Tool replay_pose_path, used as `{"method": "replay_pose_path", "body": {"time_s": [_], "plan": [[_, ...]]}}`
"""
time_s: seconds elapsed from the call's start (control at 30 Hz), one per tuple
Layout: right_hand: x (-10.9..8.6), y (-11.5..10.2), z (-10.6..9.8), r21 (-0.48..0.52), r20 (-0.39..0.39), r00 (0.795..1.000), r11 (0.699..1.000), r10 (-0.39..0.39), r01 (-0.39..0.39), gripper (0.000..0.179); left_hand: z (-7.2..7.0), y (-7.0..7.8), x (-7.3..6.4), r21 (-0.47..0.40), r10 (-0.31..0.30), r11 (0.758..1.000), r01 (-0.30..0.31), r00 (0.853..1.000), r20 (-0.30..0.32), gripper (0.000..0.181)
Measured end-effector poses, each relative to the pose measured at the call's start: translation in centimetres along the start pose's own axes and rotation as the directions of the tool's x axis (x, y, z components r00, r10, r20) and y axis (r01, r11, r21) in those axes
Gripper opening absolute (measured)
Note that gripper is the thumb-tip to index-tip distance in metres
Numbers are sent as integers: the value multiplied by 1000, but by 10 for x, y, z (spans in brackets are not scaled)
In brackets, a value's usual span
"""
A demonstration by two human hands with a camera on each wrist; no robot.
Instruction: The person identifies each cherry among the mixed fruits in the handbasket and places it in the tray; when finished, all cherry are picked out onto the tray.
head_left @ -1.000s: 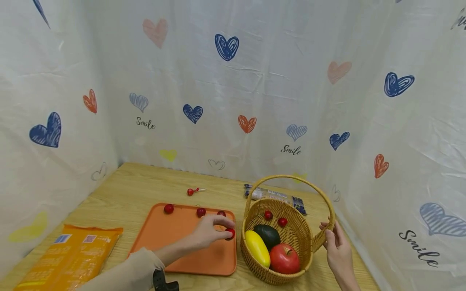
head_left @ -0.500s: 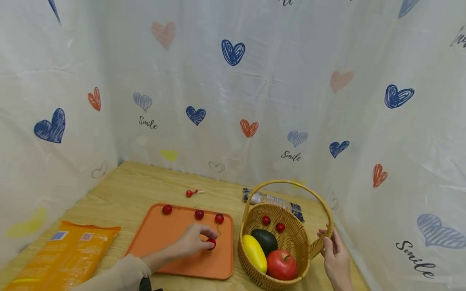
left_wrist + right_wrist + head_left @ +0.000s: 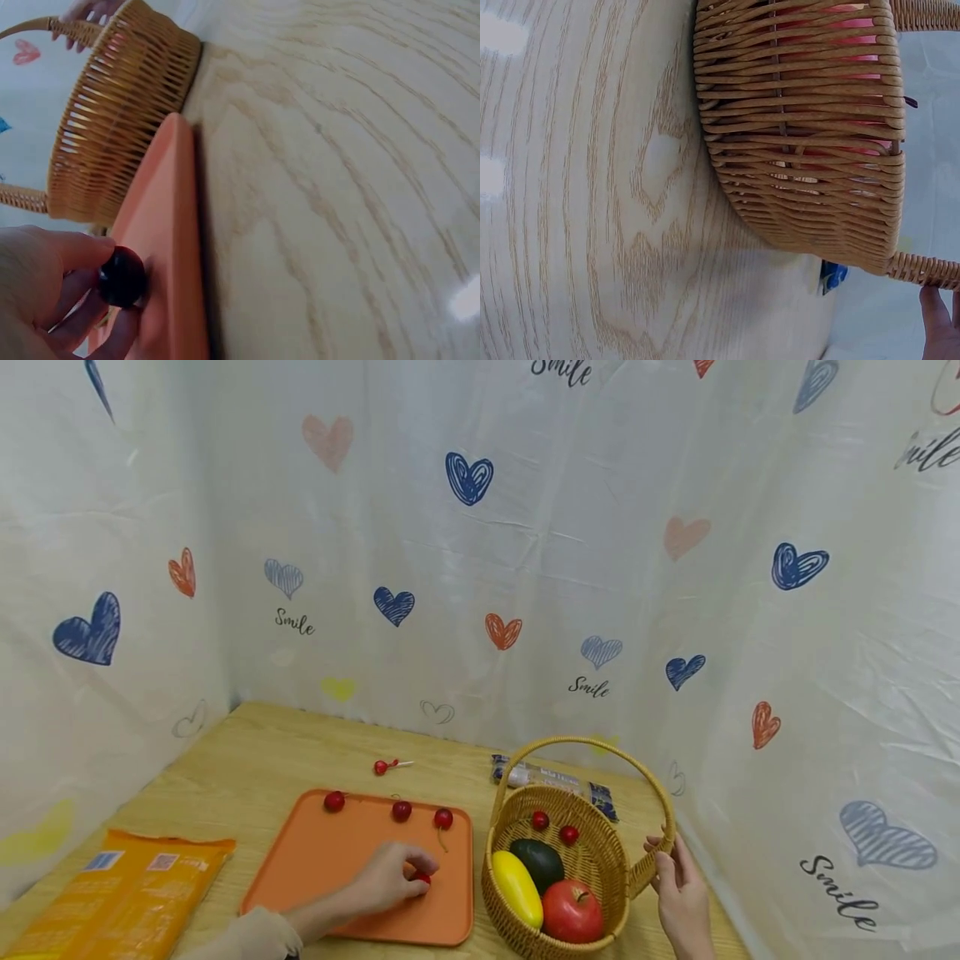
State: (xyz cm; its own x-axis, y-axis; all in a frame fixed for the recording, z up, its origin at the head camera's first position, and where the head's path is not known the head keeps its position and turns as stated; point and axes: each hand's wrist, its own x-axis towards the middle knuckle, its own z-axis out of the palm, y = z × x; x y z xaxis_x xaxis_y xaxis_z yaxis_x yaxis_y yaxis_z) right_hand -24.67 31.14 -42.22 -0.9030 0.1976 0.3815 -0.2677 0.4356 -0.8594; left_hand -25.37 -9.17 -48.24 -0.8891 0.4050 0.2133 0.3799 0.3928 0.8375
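Note:
In the head view my left hand [image 3: 392, 878] is low over the front right part of an orange tray [image 3: 352, 860], pinching a red cherry [image 3: 422, 877] between thumb and fingers. The left wrist view shows this cherry [image 3: 122, 277] dark and round, close to the tray surface. Along the tray's far side lie three more cherries, one of them [image 3: 443, 818] with its stem showing. My right hand [image 3: 682, 893] holds the right end of the handle of a wicker basket [image 3: 600, 852]. In the basket are a yellow oval fruit [image 3: 517, 889], a dark green avocado [image 3: 536, 862], a red apple [image 3: 572, 912] and two cherries [image 3: 569, 835].
Behind the basket lies a blue-ended clear packet [image 3: 555, 781]. A red lollipop [image 3: 382, 767] is on the table beyond the tray. An orange bag [image 3: 127, 893] lies at the left. A heart-print curtain [image 3: 420, 527] encloses the wooden table [image 3: 277, 743].
My left hand has moved left with the cherry, from the tray's right edge inward, and sits lower. My right hand has kept its hold on the basket handle. The head view has shifted slightly.

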Motion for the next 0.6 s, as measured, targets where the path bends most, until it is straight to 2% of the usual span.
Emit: {"method": "replay_pose_path", "body": {"time_s": [0.17,0.33,0.6], "plan": [[0,0,1,-5,0,1000,1000,-4,4,49,0,-4,-2,-13,-9,1000,9,1000,-4,13],[0,-1,1,-4,-5,1000,1000,-13,13,49,-1,-2,-2,-53,-18,998,18,1000,-7,13],[0,1,0,-15,-21,997,998,-69,68,46,-4,13,13,-62,-28,998,24,998,-62,16]]}}
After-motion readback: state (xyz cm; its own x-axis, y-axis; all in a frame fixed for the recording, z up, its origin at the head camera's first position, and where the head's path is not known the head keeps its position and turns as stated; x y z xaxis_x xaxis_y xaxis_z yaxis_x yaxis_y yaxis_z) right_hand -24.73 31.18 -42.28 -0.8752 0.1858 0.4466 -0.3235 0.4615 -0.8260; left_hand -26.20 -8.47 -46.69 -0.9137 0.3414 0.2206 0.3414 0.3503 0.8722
